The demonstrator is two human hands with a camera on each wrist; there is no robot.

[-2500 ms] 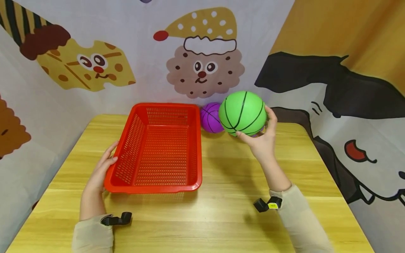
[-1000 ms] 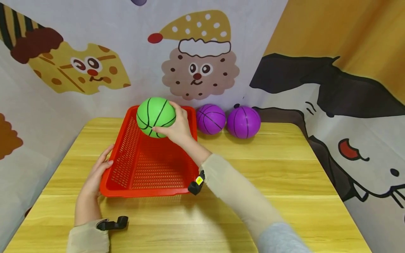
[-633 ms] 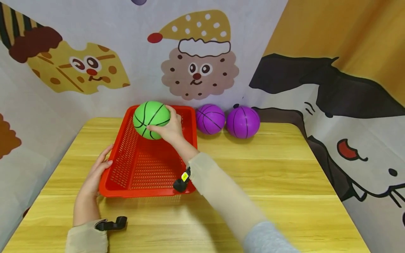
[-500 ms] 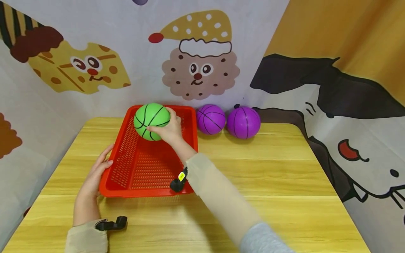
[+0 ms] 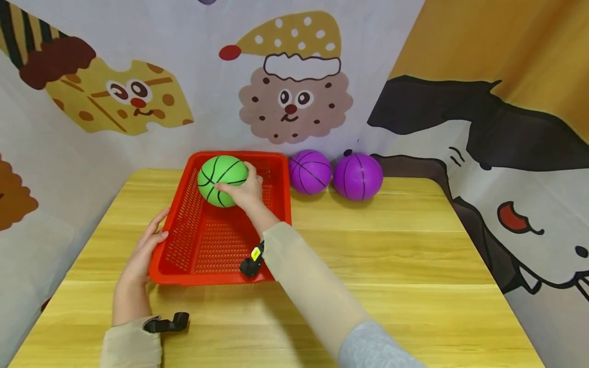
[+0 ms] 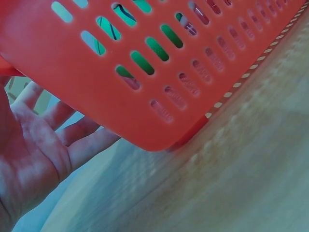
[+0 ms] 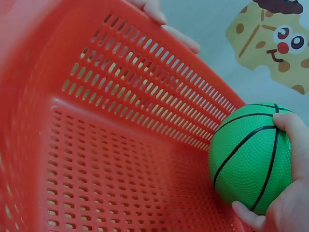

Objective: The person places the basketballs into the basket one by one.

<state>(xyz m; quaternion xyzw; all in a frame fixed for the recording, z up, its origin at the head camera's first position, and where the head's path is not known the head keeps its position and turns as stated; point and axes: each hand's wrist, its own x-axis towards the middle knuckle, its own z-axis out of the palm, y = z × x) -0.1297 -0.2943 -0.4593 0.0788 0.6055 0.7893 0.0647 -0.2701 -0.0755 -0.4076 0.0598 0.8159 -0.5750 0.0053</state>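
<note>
A red plastic basket (image 5: 221, 278) with slotted walls stands on the left half of the table. My right hand (image 5: 248, 193) reaches over its right side and grips a green basketball (image 5: 223, 180) within the far left part of the basket. In the right wrist view, thumb and fingers spread around the near side of the green basketball (image 7: 246, 154). Whether the ball touches the basket floor I cannot tell. My left hand (image 5: 140, 258) touches the basket's left rim. In the left wrist view, its fingers (image 6: 91, 145) lie fairly straight beside the outer wall.
Two purple basketballs, one beside the basket (image 5: 310, 172) and one farther right (image 5: 358, 177), sit at the table's back edge. A cartoon-printed cloth (image 5: 211, 92) hangs behind the wooden table (image 5: 405, 276). A small black camera sits on each wrist.
My right hand has carried the green basketball leftward from above the purple balls, then lowered it into the basket, uncovering the right purple ball. The left hand has stayed at the rim.
</note>
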